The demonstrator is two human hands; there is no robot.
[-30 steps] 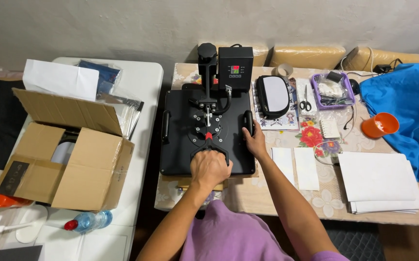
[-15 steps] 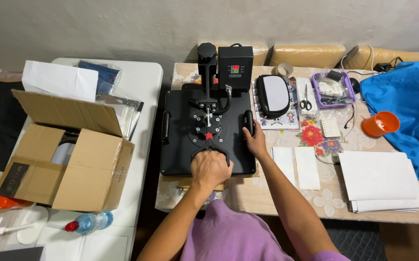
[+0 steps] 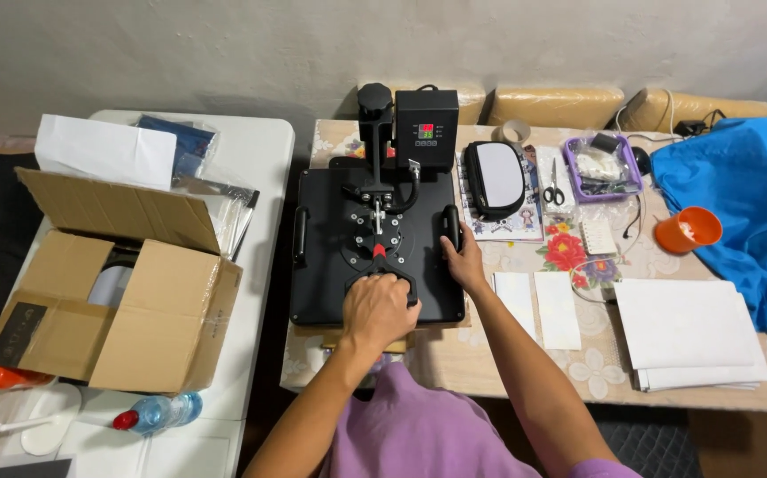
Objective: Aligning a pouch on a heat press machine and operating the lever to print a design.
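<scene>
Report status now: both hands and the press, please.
Left hand gripping heat press handle. Right hand on black press side. Nothing in the way.

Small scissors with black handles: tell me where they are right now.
The small scissors with black handles lie at the back of the floral-cloth table, right of the heat press, between the black-rimmed white pad and the purple plastic tray.

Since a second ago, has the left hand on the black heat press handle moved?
No. The left hand stays on the handle, same place against the black platen.
</scene>
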